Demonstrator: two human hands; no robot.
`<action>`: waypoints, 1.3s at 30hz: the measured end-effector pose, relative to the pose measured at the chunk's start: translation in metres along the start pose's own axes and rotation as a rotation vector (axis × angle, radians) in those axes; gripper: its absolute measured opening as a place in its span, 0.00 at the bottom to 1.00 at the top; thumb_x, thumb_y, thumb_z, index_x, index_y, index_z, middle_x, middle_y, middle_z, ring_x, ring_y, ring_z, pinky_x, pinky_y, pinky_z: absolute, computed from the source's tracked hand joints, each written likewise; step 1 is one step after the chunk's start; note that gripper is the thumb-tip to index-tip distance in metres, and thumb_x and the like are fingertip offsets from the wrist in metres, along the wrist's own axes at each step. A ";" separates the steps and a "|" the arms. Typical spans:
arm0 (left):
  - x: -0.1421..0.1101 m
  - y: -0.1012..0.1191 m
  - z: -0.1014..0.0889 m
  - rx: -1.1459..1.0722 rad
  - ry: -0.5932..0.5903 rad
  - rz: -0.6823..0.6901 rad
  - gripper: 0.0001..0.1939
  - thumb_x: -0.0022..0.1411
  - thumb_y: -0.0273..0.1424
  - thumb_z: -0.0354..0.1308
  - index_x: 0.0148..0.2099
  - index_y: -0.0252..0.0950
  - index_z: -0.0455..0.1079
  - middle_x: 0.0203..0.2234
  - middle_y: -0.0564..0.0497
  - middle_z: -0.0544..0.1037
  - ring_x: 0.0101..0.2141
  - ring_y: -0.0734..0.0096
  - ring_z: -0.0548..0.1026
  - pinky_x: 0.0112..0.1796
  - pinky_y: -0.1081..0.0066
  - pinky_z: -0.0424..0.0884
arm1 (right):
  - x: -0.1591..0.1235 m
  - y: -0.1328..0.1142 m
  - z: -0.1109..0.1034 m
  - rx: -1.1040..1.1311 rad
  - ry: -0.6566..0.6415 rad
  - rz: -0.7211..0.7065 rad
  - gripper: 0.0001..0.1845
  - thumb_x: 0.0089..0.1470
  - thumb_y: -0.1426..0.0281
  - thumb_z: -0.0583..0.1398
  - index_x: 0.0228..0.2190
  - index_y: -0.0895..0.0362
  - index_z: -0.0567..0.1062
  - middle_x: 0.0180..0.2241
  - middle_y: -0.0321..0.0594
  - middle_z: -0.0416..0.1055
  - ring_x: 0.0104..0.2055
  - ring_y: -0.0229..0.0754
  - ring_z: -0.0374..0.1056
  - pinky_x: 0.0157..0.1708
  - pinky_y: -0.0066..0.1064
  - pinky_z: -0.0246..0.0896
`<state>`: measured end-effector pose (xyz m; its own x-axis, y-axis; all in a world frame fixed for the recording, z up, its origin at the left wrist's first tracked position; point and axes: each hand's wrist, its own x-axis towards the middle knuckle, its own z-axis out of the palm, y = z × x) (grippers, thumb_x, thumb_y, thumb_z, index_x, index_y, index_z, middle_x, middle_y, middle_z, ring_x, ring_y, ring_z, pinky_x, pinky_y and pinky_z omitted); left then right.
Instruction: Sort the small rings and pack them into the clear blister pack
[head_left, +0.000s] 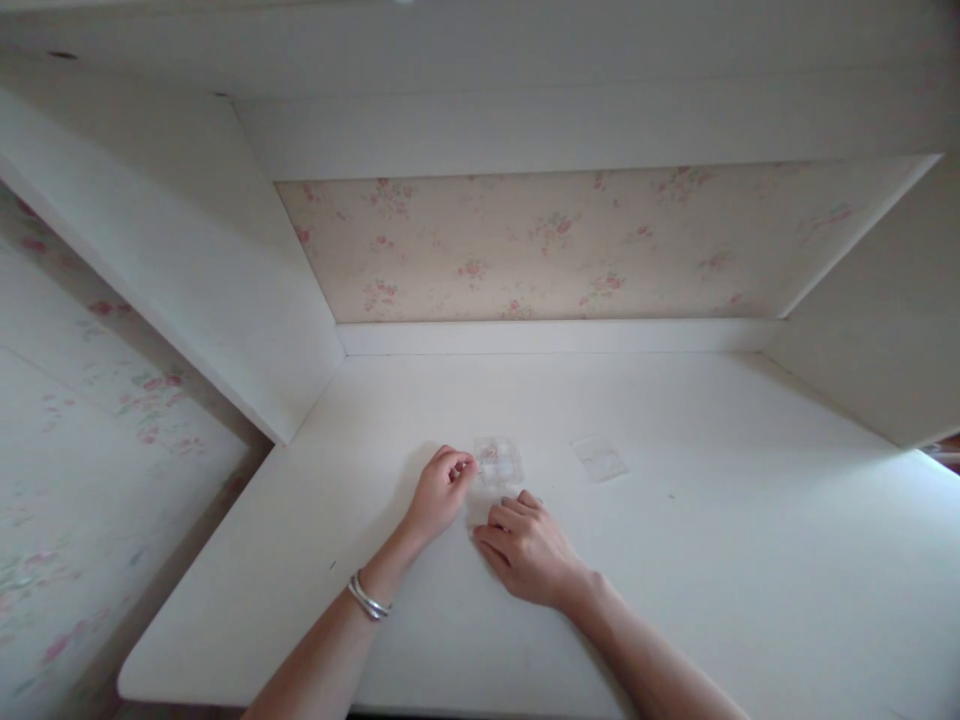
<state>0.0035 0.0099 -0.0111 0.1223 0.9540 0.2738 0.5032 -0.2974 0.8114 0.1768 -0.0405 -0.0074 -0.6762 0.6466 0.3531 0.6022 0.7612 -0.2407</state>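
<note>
A small clear plastic case point(499, 462) lies on the white desk, with faint details inside that are too small to name. At its left edge is my left hand point(442, 490), thumb and fingertips pinched together; anything between them is too small to make out. My right hand point(529, 548) rests on the desk just below the case, palm down with its fingers curled in. Whatever those fingers may hold is hidden under them. To the right of the case, a flat clear plastic piece point(600, 458), possibly a lid, lies at an angle and apart from both hands.
The white desk point(750, 580) has upright panels on the left point(247, 290) and right point(862, 320), with a shelf point(525, 130) overhead. Floral wallpaper point(555, 250) shows behind. A tiny dark speck point(671, 496) sits right of the clear piece.
</note>
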 end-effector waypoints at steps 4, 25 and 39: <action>0.021 0.004 0.008 0.047 0.050 0.017 0.13 0.63 0.38 0.49 0.36 0.35 0.71 0.31 0.50 0.71 0.30 0.73 0.69 0.32 0.73 0.66 | -0.001 0.001 0.002 -0.023 -0.034 0.012 0.10 0.58 0.70 0.53 0.28 0.53 0.73 0.26 0.35 0.67 0.32 0.38 0.60 0.34 0.34 0.45; -0.011 -0.005 -0.004 -0.003 -0.025 -0.107 0.15 0.63 0.39 0.48 0.36 0.35 0.71 0.30 0.51 0.74 0.31 0.71 0.70 0.33 0.73 0.64 | 0.002 -0.003 -0.002 0.035 -0.098 0.060 0.10 0.61 0.72 0.51 0.32 0.56 0.71 0.32 0.38 0.68 0.35 0.40 0.62 0.35 0.33 0.49; -0.016 0.000 0.000 0.016 -0.101 -0.041 0.15 0.63 0.38 0.47 0.36 0.35 0.72 0.28 0.51 0.72 0.29 0.72 0.69 0.32 0.73 0.63 | 0.052 0.052 -0.016 0.014 0.245 0.321 0.12 0.62 0.68 0.48 0.37 0.55 0.71 0.35 0.41 0.68 0.36 0.39 0.65 0.37 0.30 0.57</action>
<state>0.0015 -0.0050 -0.0159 0.1863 0.9646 0.1864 0.5230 -0.2580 0.8123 0.1797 0.0322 0.0132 -0.3324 0.8221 0.4622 0.7596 0.5238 -0.3855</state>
